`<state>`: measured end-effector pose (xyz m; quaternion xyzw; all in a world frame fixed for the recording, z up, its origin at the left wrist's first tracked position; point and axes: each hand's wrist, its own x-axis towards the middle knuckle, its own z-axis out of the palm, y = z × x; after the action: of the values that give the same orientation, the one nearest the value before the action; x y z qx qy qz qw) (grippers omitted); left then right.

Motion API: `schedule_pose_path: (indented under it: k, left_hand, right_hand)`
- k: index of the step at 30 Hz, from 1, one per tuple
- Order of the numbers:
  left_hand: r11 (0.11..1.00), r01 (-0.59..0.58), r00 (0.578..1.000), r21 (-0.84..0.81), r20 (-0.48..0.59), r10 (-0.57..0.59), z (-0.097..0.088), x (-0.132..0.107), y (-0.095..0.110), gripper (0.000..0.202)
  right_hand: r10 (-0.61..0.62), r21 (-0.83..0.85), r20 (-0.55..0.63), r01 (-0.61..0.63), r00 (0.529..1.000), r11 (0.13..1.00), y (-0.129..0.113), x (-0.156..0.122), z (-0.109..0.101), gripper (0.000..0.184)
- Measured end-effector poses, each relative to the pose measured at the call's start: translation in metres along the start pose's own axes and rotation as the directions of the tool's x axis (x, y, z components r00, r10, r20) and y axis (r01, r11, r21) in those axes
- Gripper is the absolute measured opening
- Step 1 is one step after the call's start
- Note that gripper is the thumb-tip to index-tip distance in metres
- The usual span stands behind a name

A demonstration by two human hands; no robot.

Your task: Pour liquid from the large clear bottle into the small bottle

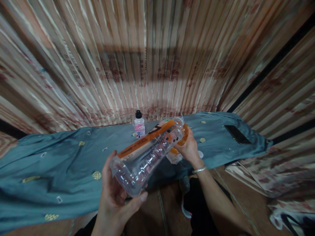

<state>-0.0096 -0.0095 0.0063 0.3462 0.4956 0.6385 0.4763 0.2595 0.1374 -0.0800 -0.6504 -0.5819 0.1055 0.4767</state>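
Observation:
A large clear plastic bottle (157, 154) with an orange and white label slants across the middle of the head view, its neck end up to the right. My left hand (118, 193) is closed around its wide base, with the thumb underneath and the fingers along the side. My right hand (189, 146) is closed at the neck end, on an orange, see-through piece (183, 135) whose exact kind I cannot make out. Just below the neck, partly covered by the bottle and the hand, is a crumpled clear wrapping (174, 158) with orange in it.
A small bottle with a black cap (139, 124) and pink label stands at the back of the cloth-covered surface (73, 157). A white disc (200, 154) lies beside my right wrist. Farther right is a dark flat phone-like slab (236, 134). Patterned curtains (147, 65) hang behind.

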Motion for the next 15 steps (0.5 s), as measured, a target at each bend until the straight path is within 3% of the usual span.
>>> schedule_pose_path:
  k: [7,15]
  left_hand:
    - [0.995,0.088,0.996,-0.047,-0.017,-0.089,0.0022,0.0021,0.0093,0.132]
    - [0.998,0.062,0.998,-0.028,-0.026,-0.063,0.0015,0.0014,0.0061,0.129]
  right_hand:
    - [-0.014,0.004,-0.016,0.014,1.0,1.0,0.0008,-0.0005,0.0017,0.094]
    - [0.006,-0.029,-0.004,-0.006,1.0,1.0,0.0036,-0.001,0.0019,0.101]
